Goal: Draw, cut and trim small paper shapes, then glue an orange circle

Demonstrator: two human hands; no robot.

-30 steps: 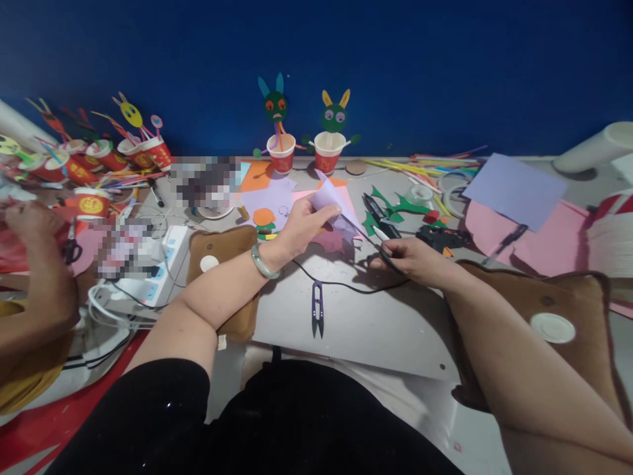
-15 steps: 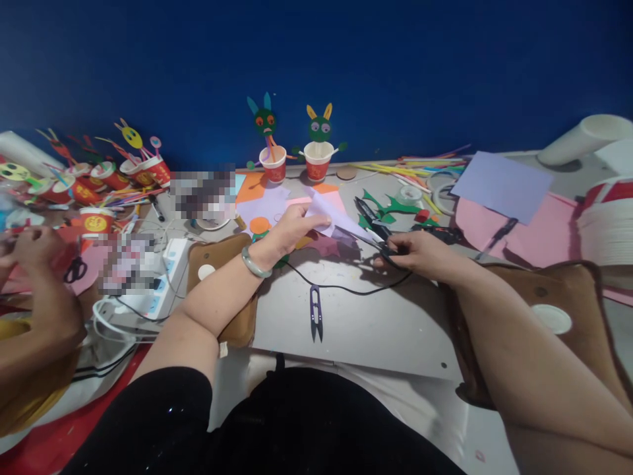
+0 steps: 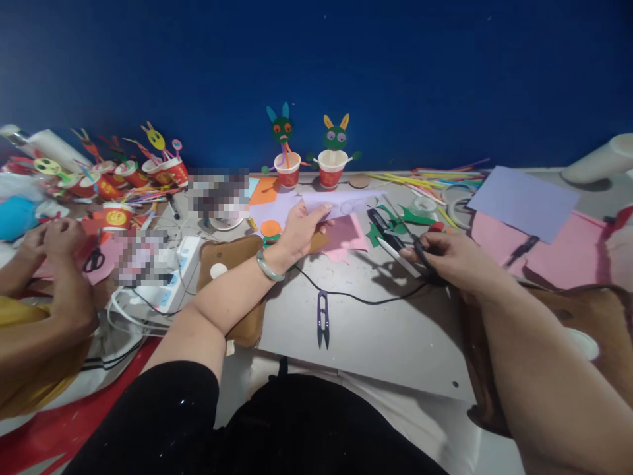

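Observation:
My left hand [image 3: 301, 232], with a bangle on its wrist, is closed on a sheet of light purple paper [image 3: 332, 203] that has small circles drawn on it. To the right of the paper, my right hand [image 3: 442, 258] grips a pair of dark-handled scissors [image 3: 420, 249], the blades pointing up and away to the left. A white pen [image 3: 395, 256] lies close by my right fingers; whether they touch it, I cannot tell. Beneath the left hand are pink paper pieces [image 3: 349, 237]. Purple thread snips [image 3: 323, 316] rest on the table in front of me.
Two paper-cup figures [image 3: 331, 170] stand by the blue wall. Green paper scraps [image 3: 415, 216] and a purple sheet [image 3: 524, 201] lie to the right. A black cord [image 3: 366, 300] crosses the table. At left are a power strip [image 3: 180, 270] and another person's hands [image 3: 62, 237].
My right hand has drawn the scissors back to the right, away from the paper. The purple sheet has turned flatter in my left hand, showing its drawn circles. The view has shifted slightly left.

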